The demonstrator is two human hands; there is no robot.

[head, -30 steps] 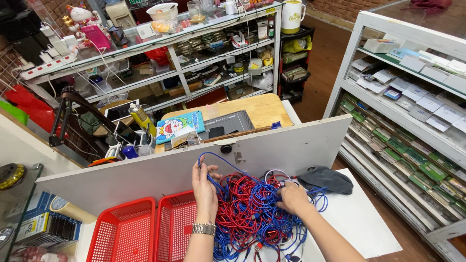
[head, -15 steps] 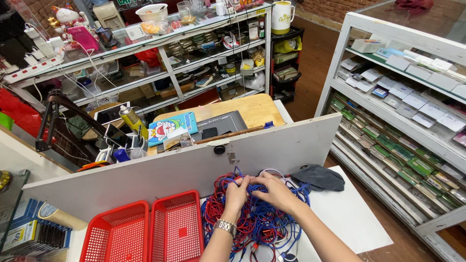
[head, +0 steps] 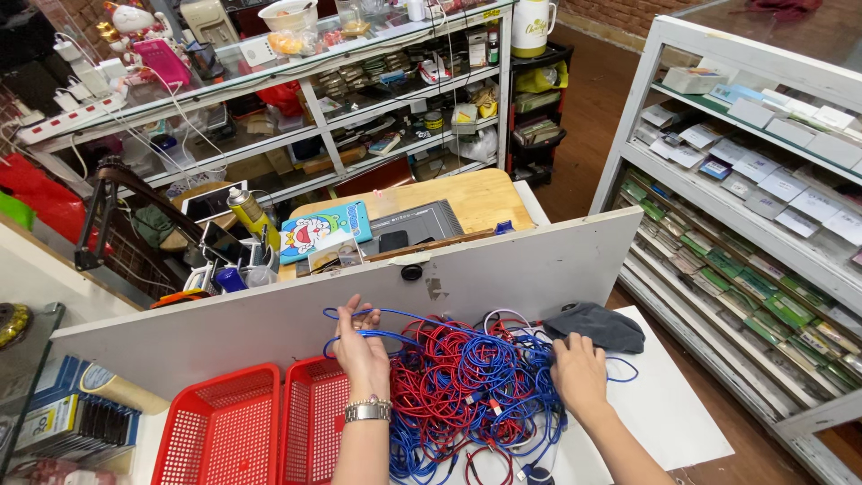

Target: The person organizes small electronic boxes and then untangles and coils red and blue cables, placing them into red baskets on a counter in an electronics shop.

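Fingers (head: 357, 325) of the left hand (head: 363, 359) are closed narrowly on a loop of blue cable (head: 377, 334) lifted just above the heap; fingers (head: 564, 348) of the right hand (head: 579, 377) lie spread, palm down, on the right part of the heap, and whether they pinch a strand cannot be told. The heap of tangled red and blue cables (head: 467, 386) lies on the white tabletop (head: 664, 413), between the two hands and directly in front of a white partition board (head: 269, 323) that stands upright along the far edge. A metal wristwatch (head: 368, 410) circles the left wrist. Two red plastic baskets (head: 224, 431) stand side by side just left of the heap, the nearer one touching the cables and partly beneath the left forearm. A dark grey cloth (head: 597, 323) lies beside the right hand, against the board. Behind the board, a wooden desk (head: 476, 198) carries a blue cartoon-printed case (head: 323, 229) and a dark mat (head: 417, 220). Glass-fronted shelving (head: 763, 180) with small boxed goods stands at right.
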